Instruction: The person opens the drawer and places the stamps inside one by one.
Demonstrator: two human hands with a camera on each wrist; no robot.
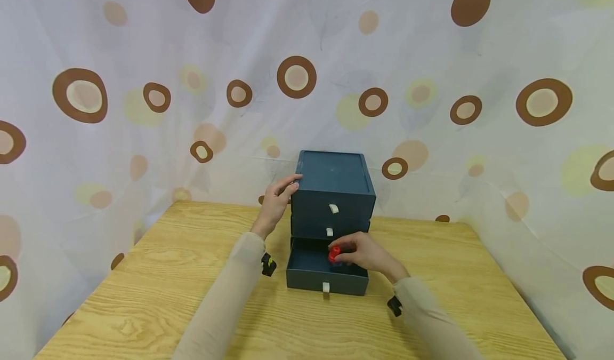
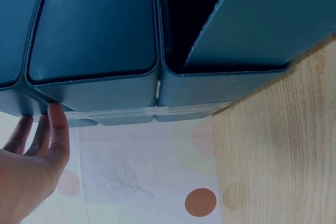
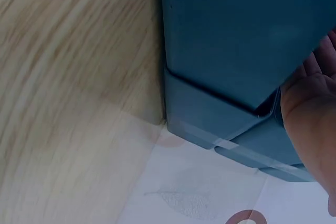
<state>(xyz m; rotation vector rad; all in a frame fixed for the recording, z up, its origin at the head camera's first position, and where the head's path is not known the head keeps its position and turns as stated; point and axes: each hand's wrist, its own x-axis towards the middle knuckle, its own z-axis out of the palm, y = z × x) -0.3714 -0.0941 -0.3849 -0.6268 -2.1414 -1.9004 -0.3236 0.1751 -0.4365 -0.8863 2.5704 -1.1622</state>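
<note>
A dark blue three-drawer cabinet (image 1: 333, 173) stands on the table, its bottom drawer (image 1: 307, 279) pulled out toward me. My left hand (image 1: 274, 202) rests against the cabinet's upper left side; in the left wrist view the extended fingers of that hand (image 2: 39, 166) touch the side wall. Over the pulled-out drawer, my right hand (image 1: 369, 252) pinches a small red object with a rounded top (image 1: 335, 252). The object's lower part looks dark blue, and its kind is unclear. In the right wrist view the fingertips of the hand (image 3: 312, 114) are hidden behind the drawer wall.
The two upper drawers have white pull tabs (image 1: 333, 208) and are closed. Wood-grain table (image 1: 158, 285) extends to both sides of the cabinet. A patterned cloth (image 1: 326, 34) hangs behind and along the sides.
</note>
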